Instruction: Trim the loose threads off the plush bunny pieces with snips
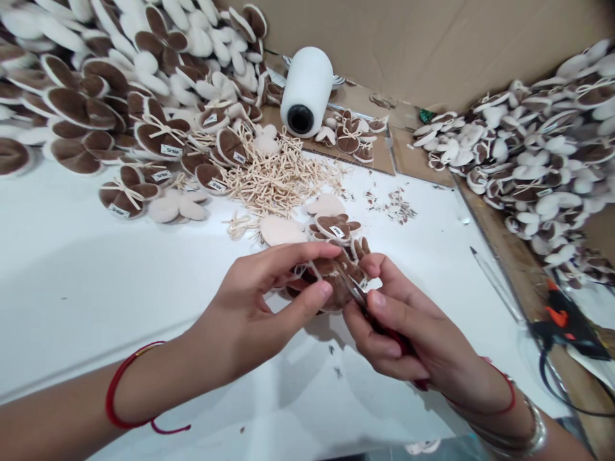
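A brown plush piece (336, 291) is up above the white table, its fuzzy face turned toward me. My left hand (283, 291) grips it from the left, thumb on the near side and index finger along its top; the other fingers are mostly hidden. Between the fingers of my right hand (401, 320) are small red-handled scissors (355, 291), their metal tips against the middle of the plush. Fingertips of that hand also touch the right edge of the piece. Just beyond lies a brown paw-shaped plush piece (331, 227) with a white label, near pale oval pieces (281, 230).
Cream cord bows (283, 173) lie heaped behind my hands. Brown-and-white plush pieces (81, 109) pile up at left, with another pile (542, 153) at right. A white thread cone (307, 89) lies at the back. Tweezers (497, 282) and a black-and-orange glue gun (567, 320) sit right.
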Available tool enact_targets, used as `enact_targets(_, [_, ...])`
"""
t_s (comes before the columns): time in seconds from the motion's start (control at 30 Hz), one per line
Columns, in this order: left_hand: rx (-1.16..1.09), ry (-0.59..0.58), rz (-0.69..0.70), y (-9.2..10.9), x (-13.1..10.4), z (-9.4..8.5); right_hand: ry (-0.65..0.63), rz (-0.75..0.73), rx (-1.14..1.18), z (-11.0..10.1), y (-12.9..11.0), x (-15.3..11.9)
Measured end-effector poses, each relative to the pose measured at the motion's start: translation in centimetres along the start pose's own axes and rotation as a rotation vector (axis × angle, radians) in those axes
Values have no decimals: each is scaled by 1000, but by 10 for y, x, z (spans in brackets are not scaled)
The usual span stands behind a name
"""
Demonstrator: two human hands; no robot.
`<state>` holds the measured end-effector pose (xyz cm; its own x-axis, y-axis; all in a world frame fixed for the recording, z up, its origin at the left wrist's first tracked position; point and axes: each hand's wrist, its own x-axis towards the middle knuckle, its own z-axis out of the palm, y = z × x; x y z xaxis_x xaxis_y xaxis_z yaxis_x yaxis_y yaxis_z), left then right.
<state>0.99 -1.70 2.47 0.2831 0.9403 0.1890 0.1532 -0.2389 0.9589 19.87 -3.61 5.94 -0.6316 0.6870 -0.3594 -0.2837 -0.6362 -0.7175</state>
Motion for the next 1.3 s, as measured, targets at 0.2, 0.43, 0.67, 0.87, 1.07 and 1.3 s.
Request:
enact_targets(0.2, [-58,18,-9,1,4,0,15,-72,-49,-2,3,0])
enact_targets(0.43, [-172,138,-114,-3,2,3,-18,-35,38,1,4,-4])
enact_targets(0.67, [57,211,152,-8,-6,7,-56,46,75,4,8,-2])
enact_targets(0.87, [93,227,203,-10,-8,6,-50,66,81,5,8,-2])
enact_targets(1.07, [83,216,207,-11,-11,8,-54,52,75,4,10,-2])
enact_targets(1.3, [94,157,235,-9,-15,6,-34,60,52,4,10,-1])
